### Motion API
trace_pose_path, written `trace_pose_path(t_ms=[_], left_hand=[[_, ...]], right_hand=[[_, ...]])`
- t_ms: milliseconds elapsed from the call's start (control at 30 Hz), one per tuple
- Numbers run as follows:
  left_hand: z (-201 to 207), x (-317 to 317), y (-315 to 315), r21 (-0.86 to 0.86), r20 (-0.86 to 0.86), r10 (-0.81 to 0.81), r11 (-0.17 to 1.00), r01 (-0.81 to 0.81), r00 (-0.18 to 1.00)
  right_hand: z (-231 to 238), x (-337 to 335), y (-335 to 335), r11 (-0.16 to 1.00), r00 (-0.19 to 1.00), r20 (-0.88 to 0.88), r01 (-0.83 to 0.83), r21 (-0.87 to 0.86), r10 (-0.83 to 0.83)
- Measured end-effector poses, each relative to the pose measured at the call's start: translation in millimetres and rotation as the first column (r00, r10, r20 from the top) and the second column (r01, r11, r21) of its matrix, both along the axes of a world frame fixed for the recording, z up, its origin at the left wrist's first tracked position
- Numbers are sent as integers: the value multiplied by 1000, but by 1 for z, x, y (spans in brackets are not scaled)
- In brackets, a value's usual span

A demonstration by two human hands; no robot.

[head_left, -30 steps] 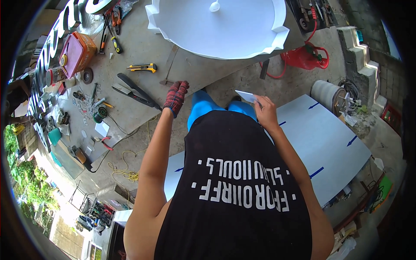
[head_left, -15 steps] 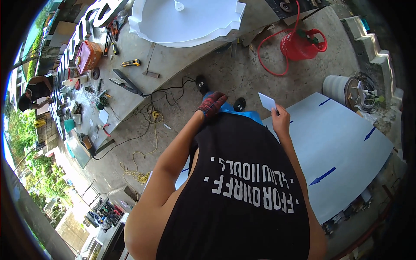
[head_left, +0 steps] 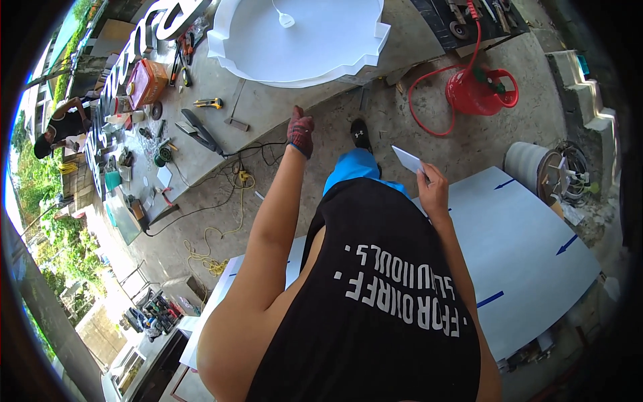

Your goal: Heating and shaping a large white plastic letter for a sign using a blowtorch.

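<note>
My right hand, bare, pinches a small flat white panel piece between thumb and fingers, in front of my body. My left hand wears a dark red and grey knitted glove and is held out near the front edge of the concrete-grey worktable. Its fingers are partly extended and loosely bent, with nothing seen in them. Farther on, a large round white shape with a raised, notched rim lies on the table. Inside it is a small white rounded object with a thin stem.
A flat iron-like black tool, a yellow cutter knife and an orange tub sit on the table. A red gas cylinder with hose stands right; a large white sheet lies beside me. Cables cross the floor. Another person is far left.
My left hand has moved from beside my thigh outward toward the table edge. I have stepped or turned slightly, so the surroundings shift. My right hand still holds the white piece.
</note>
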State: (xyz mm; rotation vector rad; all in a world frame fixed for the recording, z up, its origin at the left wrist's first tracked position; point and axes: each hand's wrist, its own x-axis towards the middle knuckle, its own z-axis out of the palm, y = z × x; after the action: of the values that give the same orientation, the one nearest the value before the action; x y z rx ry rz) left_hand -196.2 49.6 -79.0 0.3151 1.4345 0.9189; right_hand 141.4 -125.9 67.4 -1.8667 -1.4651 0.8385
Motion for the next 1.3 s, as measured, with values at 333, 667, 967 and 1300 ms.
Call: trace_pose_path(t_ms=[333,667,967,1300], left_hand=[[-63,7,81,16,-496,-300,935,354,815],[-83,63,64,-34,-123,281,957,-287,952],[20,159,54,74,173,26,996,-39,985],[79,181,4,300,194,38,949,-97,980]], right_hand=[[4,63,94,983,992,125,-14,-181,37],[-3,85,240,860,867,28,-489,-145,498],[9,147,335,745,741,77,-663,-67,667],[3,61,334,547,576,-372,-815,-193,727]])
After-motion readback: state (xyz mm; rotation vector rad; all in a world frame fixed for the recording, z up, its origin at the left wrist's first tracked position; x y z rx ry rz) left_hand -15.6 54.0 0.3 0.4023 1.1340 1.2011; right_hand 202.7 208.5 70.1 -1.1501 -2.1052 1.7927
